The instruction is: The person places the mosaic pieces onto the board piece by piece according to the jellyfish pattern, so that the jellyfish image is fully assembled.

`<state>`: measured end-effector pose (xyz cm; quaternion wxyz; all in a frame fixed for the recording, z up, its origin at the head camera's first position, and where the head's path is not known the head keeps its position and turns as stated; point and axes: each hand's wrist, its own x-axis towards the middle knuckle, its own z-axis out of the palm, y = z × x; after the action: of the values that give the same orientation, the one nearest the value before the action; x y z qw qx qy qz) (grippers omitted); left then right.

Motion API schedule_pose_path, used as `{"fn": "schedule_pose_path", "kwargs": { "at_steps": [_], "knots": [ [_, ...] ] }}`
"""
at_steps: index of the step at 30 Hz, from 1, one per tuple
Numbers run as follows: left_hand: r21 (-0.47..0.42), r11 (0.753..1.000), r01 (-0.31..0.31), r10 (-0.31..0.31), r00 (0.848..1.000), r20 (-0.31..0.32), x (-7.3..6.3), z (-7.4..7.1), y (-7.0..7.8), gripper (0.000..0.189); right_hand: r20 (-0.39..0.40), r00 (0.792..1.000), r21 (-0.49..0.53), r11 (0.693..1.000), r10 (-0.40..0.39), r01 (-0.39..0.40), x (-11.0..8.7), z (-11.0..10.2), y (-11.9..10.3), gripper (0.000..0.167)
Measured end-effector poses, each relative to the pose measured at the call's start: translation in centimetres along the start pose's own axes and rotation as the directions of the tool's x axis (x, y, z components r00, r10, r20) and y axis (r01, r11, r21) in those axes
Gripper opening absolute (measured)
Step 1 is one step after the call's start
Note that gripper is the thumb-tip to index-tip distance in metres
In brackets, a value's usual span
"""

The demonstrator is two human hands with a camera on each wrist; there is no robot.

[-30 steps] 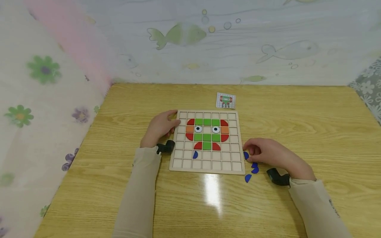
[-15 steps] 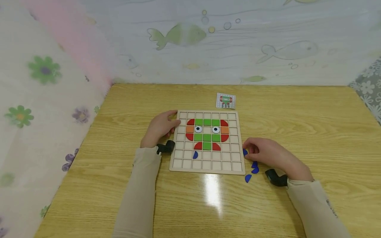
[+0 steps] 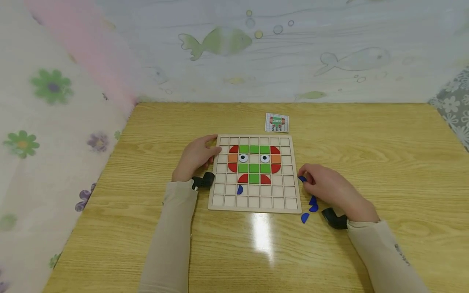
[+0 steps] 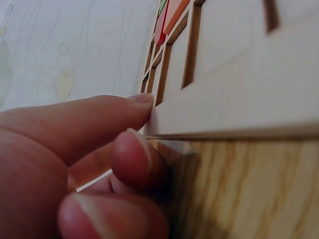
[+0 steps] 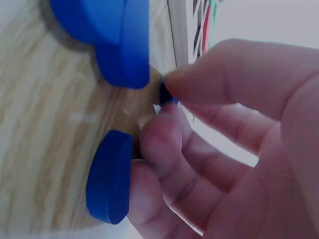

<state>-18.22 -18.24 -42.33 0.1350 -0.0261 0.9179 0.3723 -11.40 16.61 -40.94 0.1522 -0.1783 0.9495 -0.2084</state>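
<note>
A wooden grid board (image 3: 271, 202) lies flat on the table, bearing green squares, orange squares, red quarter-circle tiles and two eye discs (image 3: 243, 158). One blue half-circle tile (image 3: 239, 189) sits in a cell below them. My left hand (image 3: 196, 156) holds the board at its left edge, thumb on the rim, the other fingers bent beside it in the left wrist view. Right of the board, my right hand (image 3: 327, 185) pinches a blue half-circle tile (image 3: 302, 178) between thumb and finger; the fingers mostly cover it. Loose blue tiles (image 3: 305, 218) lie below that hand.
A small printed card (image 3: 277, 123) with a similar tile picture lies behind the board. The wooden table (image 3: 146, 252) meets a painted wall (image 3: 286, 61) at the back. Black wrist cameras (image 3: 334, 218) sit at both cuffs.
My right hand has drawn slightly away from me along the board's right edge, taking the pinched blue tile with it. The left hand stays on the board; the head view has shifted slightly.
</note>
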Motion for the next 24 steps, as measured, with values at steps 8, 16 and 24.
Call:
{"fn": "schedule_pose_path", "kwargs": {
  "at_steps": [8, 16, 24],
  "knots": [
    [0.010, 1.000, -0.002, 0.001, 1.000, 0.004, 0.02, -0.05, 0.00, 0.053, -0.060, 0.998, -0.056, 0.998, 0.016, -0.019, -0.16, 0.10, -0.14, 0.023],
    [0.031, 0.999, -0.012, 0.012, 1.000, 0.008, 0.06, -0.11, -0.04, 0.055, -0.134, 0.991, -0.097, 0.995, -0.006, -0.008, -0.10, -0.05, -0.37, 0.019],
    [0.002, 1.000, -0.008, 0.008, 1.000, 0.003, -0.06, -0.08, -0.08, 0.053, -0.174, 0.985, -0.129, 0.992, -0.015, -0.008, -0.01, 0.06, -0.23, 0.017]
  ]
}}
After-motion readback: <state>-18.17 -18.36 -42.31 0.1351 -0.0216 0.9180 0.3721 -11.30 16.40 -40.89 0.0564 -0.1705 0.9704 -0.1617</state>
